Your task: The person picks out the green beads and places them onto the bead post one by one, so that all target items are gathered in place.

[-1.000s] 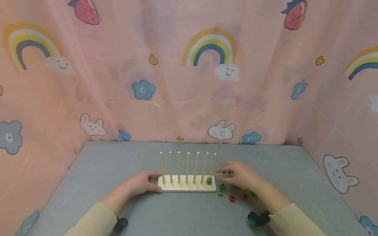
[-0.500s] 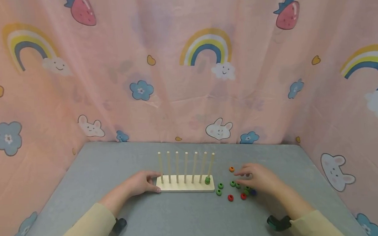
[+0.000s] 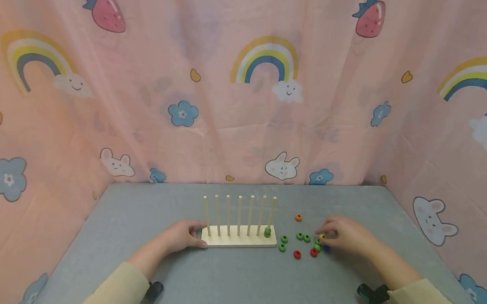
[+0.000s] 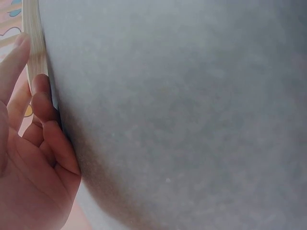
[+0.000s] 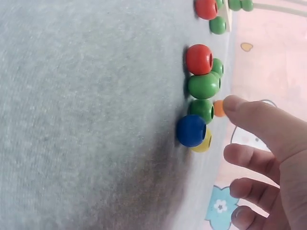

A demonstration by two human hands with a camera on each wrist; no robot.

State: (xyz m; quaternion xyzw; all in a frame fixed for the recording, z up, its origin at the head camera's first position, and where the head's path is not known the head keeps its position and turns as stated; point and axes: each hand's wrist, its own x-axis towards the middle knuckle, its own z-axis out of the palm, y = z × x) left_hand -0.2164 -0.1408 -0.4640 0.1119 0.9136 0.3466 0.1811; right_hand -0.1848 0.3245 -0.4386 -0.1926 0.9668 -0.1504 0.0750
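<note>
A pale wooden peg board (image 3: 231, 241) with a row of several upright pegs stands mid-table. Green beads (image 3: 267, 232) sit low on its rightmost peg. My left hand (image 3: 184, 235) holds the board's left end, thumb at the front edge and fingers behind; the left wrist view shows the board's end (image 4: 36, 62) between them. To the right of the loose beads, my right hand (image 3: 347, 234) hovers with loosely bent fingers and nothing between them. Closest to it are a blue bead (image 5: 191, 130), a yellow bead (image 5: 202, 142) and green beads (image 5: 201, 110).
Two red beads, one nearer the board (image 3: 297, 255) and one by the cluster (image 3: 313, 252), lie toward the front. An orange bead (image 3: 298, 217) lies farther back. More green beads (image 3: 284, 239) are scattered beside the board. A patterned pink curtain (image 3: 226, 139) hangs behind the grey table (image 3: 217, 286).
My right hand has moved right, away from the board's right end to beside the bead cluster, uncovering the orange bead and several others. The left hand keeps its hold on the board.
</note>
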